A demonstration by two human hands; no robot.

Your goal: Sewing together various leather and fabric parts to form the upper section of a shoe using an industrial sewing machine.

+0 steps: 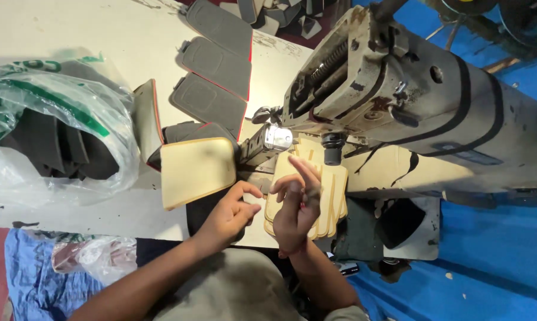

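On the far left of the table (72,35) I see a clear plastic bag (54,128) with dark foam pieces (48,148) inside. My left hand (230,214) is half curled, holding nothing, just below a tan pad (197,169). My right hand (295,205) is raised over a stack of tan pieces (334,199), maybe pinching something small and dark. The sewing machine (399,95) stands above.

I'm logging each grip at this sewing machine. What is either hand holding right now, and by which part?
It cannot be told for sure: the right hand is raised above the stack of cream pieces, the left hand curled beside it, nothing clearly gripped.
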